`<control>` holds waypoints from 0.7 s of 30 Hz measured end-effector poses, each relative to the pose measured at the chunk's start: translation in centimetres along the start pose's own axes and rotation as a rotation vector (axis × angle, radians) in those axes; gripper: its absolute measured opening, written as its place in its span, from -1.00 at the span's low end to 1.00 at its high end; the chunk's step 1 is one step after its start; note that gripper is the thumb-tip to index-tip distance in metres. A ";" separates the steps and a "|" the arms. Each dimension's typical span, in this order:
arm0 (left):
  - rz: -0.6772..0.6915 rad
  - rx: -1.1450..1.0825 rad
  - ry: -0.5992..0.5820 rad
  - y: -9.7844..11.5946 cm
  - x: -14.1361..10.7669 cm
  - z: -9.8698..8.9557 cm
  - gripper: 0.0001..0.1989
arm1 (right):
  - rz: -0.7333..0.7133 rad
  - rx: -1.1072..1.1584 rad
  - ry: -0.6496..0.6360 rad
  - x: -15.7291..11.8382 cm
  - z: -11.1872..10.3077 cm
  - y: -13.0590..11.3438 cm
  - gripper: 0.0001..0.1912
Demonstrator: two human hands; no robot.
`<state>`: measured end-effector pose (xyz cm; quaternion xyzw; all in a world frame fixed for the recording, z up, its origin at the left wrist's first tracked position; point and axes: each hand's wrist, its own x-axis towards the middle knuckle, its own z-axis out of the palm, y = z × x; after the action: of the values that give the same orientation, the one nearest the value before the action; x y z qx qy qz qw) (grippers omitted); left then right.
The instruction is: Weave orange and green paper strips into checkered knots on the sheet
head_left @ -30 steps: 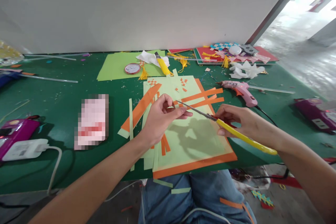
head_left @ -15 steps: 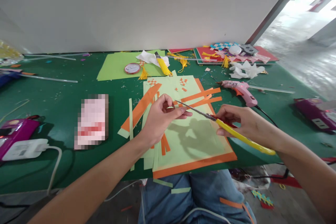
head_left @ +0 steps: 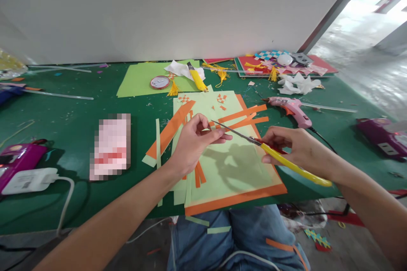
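On my feed the right hand (head_left: pixel 288 142) is appearing right of centre in the frame, its fingers clamping around the handles of the scissors (head_left: pixel 295 167); the blades are slanting up and left to mid-frame, their tips ending near the left hand (head_left: pixel 199 142); I am seeing that hand's thumb and fingers curling close together, but I cannot tell whether they are pinching anything; at centre and lower centre, a pale green sheet (head_left: pixel 235 180) is lying under both hands, an orange border (head_left: pixel 235 200) showing along its right and lower sides; orange strips (head_left: pixel 244 112) are lying across it, just beyond the blades; farther right a pink glue gun (head_left: pixel 296 111) is resting on the green table (head_left: pixel 73 123).
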<state>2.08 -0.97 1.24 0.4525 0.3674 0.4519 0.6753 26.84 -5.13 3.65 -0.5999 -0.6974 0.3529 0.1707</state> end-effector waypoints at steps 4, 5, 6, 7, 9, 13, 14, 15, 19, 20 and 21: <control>0.003 0.012 0.002 0.0 0.0 0.0 -0.61 | 0.009 0.019 0.005 -0.1 0.1 -0.2 -0.52; 0.005 0.012 0.001 0.0 0.0 0.0 -0.61 | 0.011 0.026 0.004 -0.1 0.1 -0.3 -0.52; 0.007 0.010 -0.002 -0.1 0.1 0.0 -0.61 | 0.014 0.031 0.004 -0.1 0.1 -0.3 -0.52; 0.007 0.007 -0.004 -0.1 0.1 0.0 -0.60 | 0.016 0.036 0.003 -0.1 0.1 -0.3 -0.52; 0.002 0.001 -0.006 -0.1 0.1 0.0 -0.60 | 0.019 0.043 0.007 -0.1 0.1 -0.3 -0.52; 0.003 -0.007 -0.001 -0.1 0.2 0.0 -0.60 | 0.020 0.054 0.002 -0.1 0.2 -0.2 -0.51; 0.004 -0.009 -0.004 -0.1 0.2 0.0 -0.61 | 0.019 0.052 -0.002 -0.1 0.2 -0.1 -0.51; 0.004 -0.010 -0.008 -0.1 0.2 0.0 -0.61 | 0.017 0.048 -0.004 -0.1 0.2 -0.1 -0.52; 0.003 -0.006 -0.019 -0.1 0.2 0.0 -0.61 | -0.013 0.025 -0.014 0.0 0.1 0.5 -0.54; 0.006 -0.001 -0.018 -0.1 0.2 0.0 -0.61 | -0.028 0.016 -0.001 0.1 0.2 0.8 -0.54; 0.012 0.004 -0.016 -0.1 0.2 0.0 -0.61 | -0.045 0.008 0.012 0.1 0.2 1.1 -0.54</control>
<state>2.13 -0.83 1.13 0.4596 0.3602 0.4513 0.6747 27.47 -5.05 2.77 -0.5856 -0.7082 0.3481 0.1853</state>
